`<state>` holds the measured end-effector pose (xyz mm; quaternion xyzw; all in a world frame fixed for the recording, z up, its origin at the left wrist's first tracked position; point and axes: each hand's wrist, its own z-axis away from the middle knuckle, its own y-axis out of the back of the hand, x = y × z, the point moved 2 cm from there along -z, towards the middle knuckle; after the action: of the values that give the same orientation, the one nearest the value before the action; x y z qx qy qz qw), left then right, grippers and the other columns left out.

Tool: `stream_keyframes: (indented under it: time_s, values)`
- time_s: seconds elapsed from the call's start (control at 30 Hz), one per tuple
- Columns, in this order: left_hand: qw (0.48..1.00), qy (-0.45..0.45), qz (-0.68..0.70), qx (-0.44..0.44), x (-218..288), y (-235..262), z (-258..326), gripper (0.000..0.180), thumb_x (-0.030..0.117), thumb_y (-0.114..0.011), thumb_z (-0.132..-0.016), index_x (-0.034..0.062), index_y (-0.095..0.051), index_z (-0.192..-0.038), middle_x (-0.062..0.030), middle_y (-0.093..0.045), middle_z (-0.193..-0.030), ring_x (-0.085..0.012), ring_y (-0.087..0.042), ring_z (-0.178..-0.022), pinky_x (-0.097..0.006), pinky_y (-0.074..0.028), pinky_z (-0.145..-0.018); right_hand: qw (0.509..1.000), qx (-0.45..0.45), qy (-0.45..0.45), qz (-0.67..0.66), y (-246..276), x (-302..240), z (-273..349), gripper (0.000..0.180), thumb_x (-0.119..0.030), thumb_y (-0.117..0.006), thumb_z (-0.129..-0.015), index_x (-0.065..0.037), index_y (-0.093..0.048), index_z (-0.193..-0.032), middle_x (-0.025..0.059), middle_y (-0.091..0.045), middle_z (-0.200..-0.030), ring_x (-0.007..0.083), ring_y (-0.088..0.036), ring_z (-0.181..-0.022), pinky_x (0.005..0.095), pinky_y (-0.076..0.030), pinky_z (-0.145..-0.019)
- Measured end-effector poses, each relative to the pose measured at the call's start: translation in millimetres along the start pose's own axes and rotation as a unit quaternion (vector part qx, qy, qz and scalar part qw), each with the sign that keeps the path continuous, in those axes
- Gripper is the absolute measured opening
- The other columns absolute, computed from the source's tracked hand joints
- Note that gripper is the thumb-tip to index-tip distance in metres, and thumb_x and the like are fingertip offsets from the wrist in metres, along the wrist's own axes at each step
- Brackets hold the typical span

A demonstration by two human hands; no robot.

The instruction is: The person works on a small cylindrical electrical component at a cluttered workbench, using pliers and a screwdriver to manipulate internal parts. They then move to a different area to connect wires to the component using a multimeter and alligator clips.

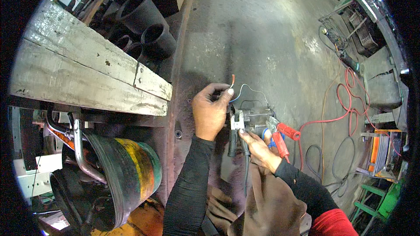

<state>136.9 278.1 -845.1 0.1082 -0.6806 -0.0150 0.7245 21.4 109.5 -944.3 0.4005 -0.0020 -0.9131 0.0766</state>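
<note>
Wires (238, 88) were pinched by the left hand (211, 112), a probe (239, 142) gripped by the right hand (258, 148); a short was risked if bared ends touched the red clamp (282, 136).

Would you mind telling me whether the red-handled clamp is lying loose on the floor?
No, the red-handled clamp is clipped onto the small grey device that the right hand steadies.

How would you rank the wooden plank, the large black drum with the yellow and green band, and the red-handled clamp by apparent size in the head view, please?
1. wooden plank, largest
2. black drum, somewhat smaller, though nearer the camera, so unsure
3. red-handled clamp, clearly smallest, beside the right hand
</note>
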Motion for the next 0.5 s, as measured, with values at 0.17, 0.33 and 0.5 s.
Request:
stream_keyframes:
  time_s: [0.17,0.33,0.5]
  values:
    - [0.994,-0.083,-0.065,-0.034,-11,-19,1,0.020,0.017,-0.077,-0.090,0.0001,-0.077,-0.100,-0.0120,-0.076,-0.091,-0.0210,-0.070,-0.083,-0.034,-0.053,-0.076,0.950,-0.105,0.227,0.188,51,-65,89,0.045,-0.035,-0.064,-0.103,0.004,-0.065,-0.126,0.0188,-0.074,-0.113,0.0293,-0.071,-0.105,0.0390,-0.053,-0.094]
    - [0.949,-0.152,-0.237,-0.143,-21,-63,23,0.017,0.014,-0.076,-0.084,0.0015,-0.076,-0.096,-0.0210,-0.071,-0.094,-0.0414,-0.069,-0.090,-0.047,-0.056,-0.082,0.933,0.291,0.200,0.070,121,-73,136,0.037,-0.027,-0.066,-0.103,0.000,-0.066,-0.128,0.0124,-0.072,-0.118,0.0192,-0.068,-0.107,0.0350,-0.052,-0.093]
    - [0.943,-0.127,-0.250,-0.181,-36,-95,50,0.016,0.014,-0.068,-0.088,-0.0003,-0.070,-0.097,-0.0228,-0.067,-0.095,-0.0432,-0.068,-0.091,-0.051,-0.056,-0.081,0.971,0.196,0.044,-0.129,114,-15,77,0.059,-0.049,-0.054,-0.106,0.002,-0.059,-0.137,0.0137,-0.068,-0.118,0.0223,-0.067,-0.107,0.0342,-0.054,-0.093]
